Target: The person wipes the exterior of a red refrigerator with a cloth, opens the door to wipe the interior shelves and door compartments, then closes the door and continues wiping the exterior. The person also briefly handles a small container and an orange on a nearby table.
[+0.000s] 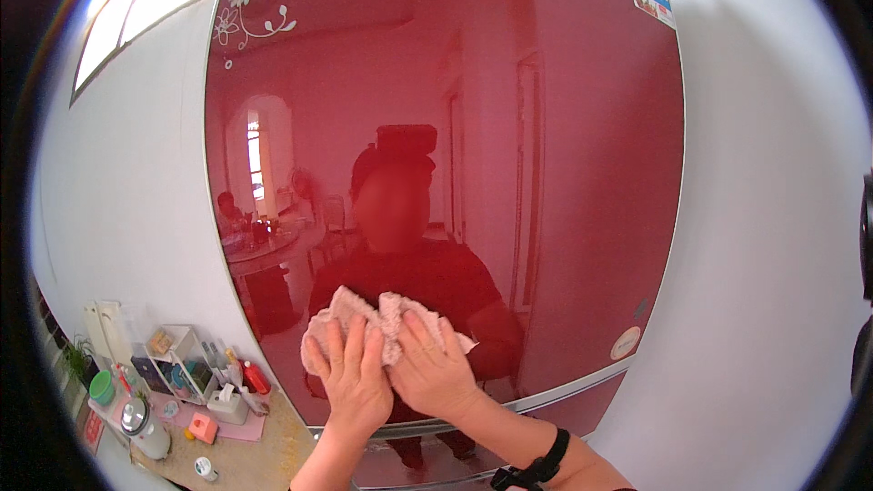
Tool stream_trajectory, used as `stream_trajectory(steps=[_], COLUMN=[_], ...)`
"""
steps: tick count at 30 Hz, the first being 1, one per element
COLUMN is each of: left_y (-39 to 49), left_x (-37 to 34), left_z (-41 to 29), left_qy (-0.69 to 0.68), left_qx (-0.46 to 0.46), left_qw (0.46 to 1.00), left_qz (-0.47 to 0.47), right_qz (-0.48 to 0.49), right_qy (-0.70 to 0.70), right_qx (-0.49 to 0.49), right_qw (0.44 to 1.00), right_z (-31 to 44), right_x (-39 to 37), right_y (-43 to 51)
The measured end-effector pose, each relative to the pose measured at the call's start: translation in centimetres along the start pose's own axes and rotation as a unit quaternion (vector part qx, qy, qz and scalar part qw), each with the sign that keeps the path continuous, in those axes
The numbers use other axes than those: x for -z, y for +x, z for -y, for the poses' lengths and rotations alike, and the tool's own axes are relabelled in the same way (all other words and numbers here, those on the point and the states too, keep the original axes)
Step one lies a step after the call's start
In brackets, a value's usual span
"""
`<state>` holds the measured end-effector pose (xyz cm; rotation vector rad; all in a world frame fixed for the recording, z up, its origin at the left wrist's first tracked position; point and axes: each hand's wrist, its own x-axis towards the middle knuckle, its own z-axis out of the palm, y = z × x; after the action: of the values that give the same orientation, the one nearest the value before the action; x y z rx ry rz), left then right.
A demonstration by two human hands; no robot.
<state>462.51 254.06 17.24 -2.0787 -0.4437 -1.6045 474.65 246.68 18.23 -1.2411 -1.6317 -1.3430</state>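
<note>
Both of my hands press a pink fluffy cloth (346,308) flat against the glossy red refrigerator door (586,170), near its lower edge. My left hand (354,372) lies on the left half of the cloth with its fingers spread. Beside it, my right hand (433,372) rests on the right half, fingers pointing up and left. The palms hide part of the cloth. A black strap circles my right forearm. White flower patterns (240,0) mark the door's upper left, and a round sticker (625,343) sits at its lower right.
At the lower left, a counter (266,460) holds a white appliance with a metal lid (145,428), a tissue box (228,407), a small white shelf (181,361), a red bottle (257,378) and a green-lidded container (101,389). White walls flank the refrigerator. A lower door begins beneath the metal trim (566,392).
</note>
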Motion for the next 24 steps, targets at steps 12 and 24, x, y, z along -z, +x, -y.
stream_trajectory(steps=[12, 24], left_y=[5.0, 5.3], left_x=[-5.5, -9.1], left_z=[-13.2, -19.8], left_qy=[-0.055, -0.133], left_qx=[-0.030, -0.088], left_qw=[0.998, 0.987], left_qz=[0.027, 0.025], right_qz=[0.012, 0.013], right_qy=[-0.118, -0.144], right_qx=[-0.020, -0.065], right_qw=[0.993, 0.987], right_z=[-12.6, -17.9], right_x=[7.1, 9.5], right_y=[-5.9, -13.3])
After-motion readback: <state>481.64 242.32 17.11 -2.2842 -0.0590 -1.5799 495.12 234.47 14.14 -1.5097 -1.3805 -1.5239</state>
